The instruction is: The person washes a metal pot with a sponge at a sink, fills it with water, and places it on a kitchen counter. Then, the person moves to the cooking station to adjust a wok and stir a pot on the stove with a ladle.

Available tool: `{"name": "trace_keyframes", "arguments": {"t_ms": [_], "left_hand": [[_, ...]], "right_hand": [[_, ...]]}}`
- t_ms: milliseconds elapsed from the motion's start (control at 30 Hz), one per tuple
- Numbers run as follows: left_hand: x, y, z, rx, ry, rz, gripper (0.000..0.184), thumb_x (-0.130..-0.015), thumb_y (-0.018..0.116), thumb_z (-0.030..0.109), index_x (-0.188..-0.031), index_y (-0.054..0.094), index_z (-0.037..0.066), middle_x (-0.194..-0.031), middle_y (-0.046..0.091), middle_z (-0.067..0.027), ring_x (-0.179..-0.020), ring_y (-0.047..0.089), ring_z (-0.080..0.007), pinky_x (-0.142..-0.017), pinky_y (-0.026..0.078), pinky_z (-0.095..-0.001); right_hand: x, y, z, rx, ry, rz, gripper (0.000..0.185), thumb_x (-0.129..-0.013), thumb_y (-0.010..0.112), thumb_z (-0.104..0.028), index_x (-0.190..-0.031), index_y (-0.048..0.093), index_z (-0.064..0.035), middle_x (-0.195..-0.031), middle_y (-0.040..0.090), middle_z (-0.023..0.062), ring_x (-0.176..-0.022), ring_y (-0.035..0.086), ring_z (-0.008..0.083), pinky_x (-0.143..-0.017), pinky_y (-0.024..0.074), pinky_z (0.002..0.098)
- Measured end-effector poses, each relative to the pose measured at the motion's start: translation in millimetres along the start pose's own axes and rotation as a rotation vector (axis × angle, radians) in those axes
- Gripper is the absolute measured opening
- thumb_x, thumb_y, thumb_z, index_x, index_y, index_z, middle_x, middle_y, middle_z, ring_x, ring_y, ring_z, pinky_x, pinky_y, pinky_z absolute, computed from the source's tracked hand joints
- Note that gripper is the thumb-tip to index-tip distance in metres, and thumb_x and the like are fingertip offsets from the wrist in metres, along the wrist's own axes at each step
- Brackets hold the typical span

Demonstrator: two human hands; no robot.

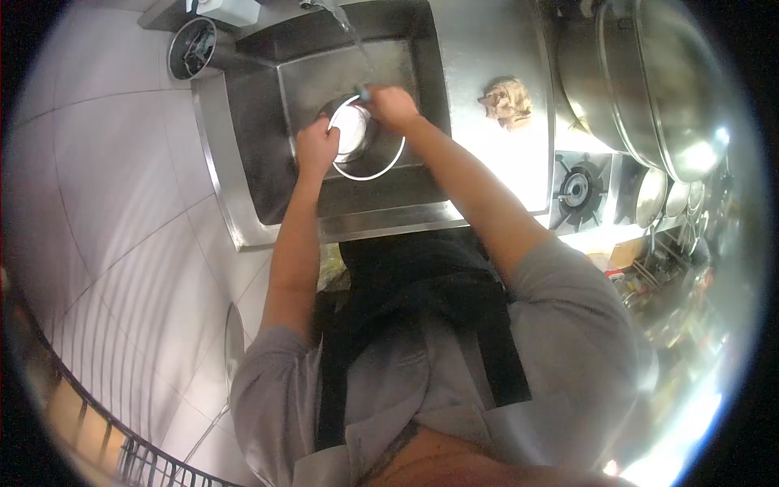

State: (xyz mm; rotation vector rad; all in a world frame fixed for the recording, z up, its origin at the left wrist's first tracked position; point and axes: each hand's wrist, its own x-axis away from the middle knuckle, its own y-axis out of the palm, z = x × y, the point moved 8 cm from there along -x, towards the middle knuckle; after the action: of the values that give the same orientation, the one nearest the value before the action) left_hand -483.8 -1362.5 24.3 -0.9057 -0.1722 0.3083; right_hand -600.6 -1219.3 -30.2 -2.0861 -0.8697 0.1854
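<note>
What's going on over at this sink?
A person in a grey shirt and dark apron is leaning over a metal sink, handling a round, white-rimmed vessel. The left hand grips the rim, while the right hand is at its far side, by a small bluish-grey item too blurred to identify. Water runs from the faucet. Something brown and crumpled lies on the counter to the right.
</note>
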Motion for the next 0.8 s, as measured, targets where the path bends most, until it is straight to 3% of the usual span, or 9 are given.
{"name": "trace_keyframes", "arguments": {"t_ms": [133, 267, 333, 467, 533, 567, 633, 767, 800], "left_hand": [[20.0, -2.3, -0.4, 0.096, -0.099, 0.119, 0.023, -0.079, 0.061, 0.012, -0.064, 0.051, -0.002, -0.064, 0.056, -0.0259, -0.054, 0.057, -0.041, -0.054, 0.044, -0.0471], [34.5, 1.6, 0.0, 0.074, -0.111, 0.137, 0.024, -0.079, 0.062, 0.011, -0.063, 0.05, -0.002, -0.062, 0.055, -0.0255, -0.051, 0.056, -0.0383, -0.053, 0.044, -0.0445], [40.3, -8.4, -0.4, 0.227, -0.25, 0.177, 0.022, -0.081, 0.061, 0.014, -0.068, 0.053, -0.002, -0.067, 0.059, -0.0256, -0.056, 0.058, -0.0398, -0.056, 0.046, -0.0463], [32.4, 0.4, -10.7, 0.012, -0.064, 0.094, 0.019, -0.082, 0.06, 0.015, -0.073, 0.057, -0.001, -0.075, 0.063, -0.0254, -0.064, 0.062, -0.0419, -0.061, 0.048, -0.0496], [23.6, 1.9, -14.0, -0.027, -0.118, -0.053, 0.017, -0.082, 0.059, 0.016, -0.077, 0.06, -0.001, -0.082, 0.066, -0.0249, -0.071, 0.064, -0.0434, -0.064, 0.048, -0.0525], [18.1, 2.8, -11.1, -0.028, -0.117, -0.056, 0.017, -0.082, 0.059, 0.016, -0.077, 0.06, -0.001, -0.082, 0.066, -0.0249, -0.071, 0.064, -0.0434, -0.064, 0.048, -0.0525], [9.9, 19.6, 11.6, -0.213, 0.1, -0.226, 0.016, -0.082, 0.059, 0.016, -0.078, 0.062, 0.0, -0.081, 0.066, -0.024, -0.072, 0.064, -0.043, -0.066, 0.049, -0.0524], [-3.9, 1.8, 25.6, -0.071, 0.187, -0.084, 0.016, -0.08, 0.059, 0.015, -0.076, 0.063, 0.0, -0.08, 0.066, -0.0232, -0.069, 0.064, -0.0422, -0.064, 0.048, -0.0514], [-6.6, -16.4, 25.0, -0.012, 0.042, -0.014, 0.016, -0.08, 0.059, 0.015, -0.075, 0.063, 0.0, -0.08, 0.066, -0.0232, -0.066, 0.063, -0.0416, -0.061, 0.047, -0.0503]], "right_hand": [[24.6, 1.3, 26.8, -0.127, 0.245, 0.088, 0.055, -0.09, 0.062, -0.056, -0.094, 0.07, -0.0011, -0.085, 0.068, 0.027, -0.082, 0.067, 0.0466, -0.074, 0.0531, 0.0538], [41.1, 7.5, 39.1, -0.118, 0.399, 0.066, 0.059, -0.09, 0.062, -0.056, -0.096, 0.07, 0.0017, -0.088, 0.068, 0.0293, -0.087, 0.067, 0.0462, -0.077, 0.0538, 0.053], [47.6, 18.6, 60.7, -0.103, 0.544, -0.06, 0.069, -0.087, 0.06, -0.064, -0.099, 0.069, 0.0032, -0.104, 0.069, 0.0269, -0.098, 0.067, 0.0445, -0.086, 0.0539, 0.0513], [53.3, 18.7, 56.9, -0.076, 0.569, -0.222, 0.067, -0.091, 0.058, -0.06, -0.109, 0.064, 0.0043, -0.111, 0.067, 0.0264, -0.103, 0.066, 0.0426, -0.089, 0.0529, 0.0505], [31.5, 2.4, 28.3, 0.032, 0.199, 0.023, 0.053, -0.096, 0.055, -0.045, -0.121, 0.058, 0.0016, -0.113, 0.067, 0.0242, -0.105, 0.066, 0.041, -0.091, 0.0516, 0.0505], [24.2, 6.2, 27.2, 0.03, 0.202, 0.023, 0.053, -0.096, 0.055, -0.045, -0.121, 0.058, 0.0016, -0.113, 0.067, 0.0242, -0.105, 0.066, 0.041, -0.091, 0.0516, 0.0505], [31.3, -2.7, -61.9, 0.171, -0.734, 0.188, 0.045, -0.096, 0.054, -0.032, -0.128, 0.052, -0.0002, -0.116, 0.067, 0.0212, -0.106, 0.065, 0.0402, -0.092, 0.0503, 0.0508], [19.2, -24.1, -87.8, 0.311, -0.85, 0.165, 0.042, -0.094, 0.054, -0.025, -0.127, 0.053, 0.0006, -0.11, 0.07, 0.0172, -0.096, 0.068, 0.0378, -0.084, 0.0533, 0.0501], [-7.9, -28.9, -56.3, 0.217, -0.517, 0.012, 0.043, -0.095, 0.054, -0.031, -0.124, 0.055, 0.0014, -0.108, 0.071, 0.017, -0.091, 0.069, 0.0362, -0.08, 0.0542, 0.0493]]}}
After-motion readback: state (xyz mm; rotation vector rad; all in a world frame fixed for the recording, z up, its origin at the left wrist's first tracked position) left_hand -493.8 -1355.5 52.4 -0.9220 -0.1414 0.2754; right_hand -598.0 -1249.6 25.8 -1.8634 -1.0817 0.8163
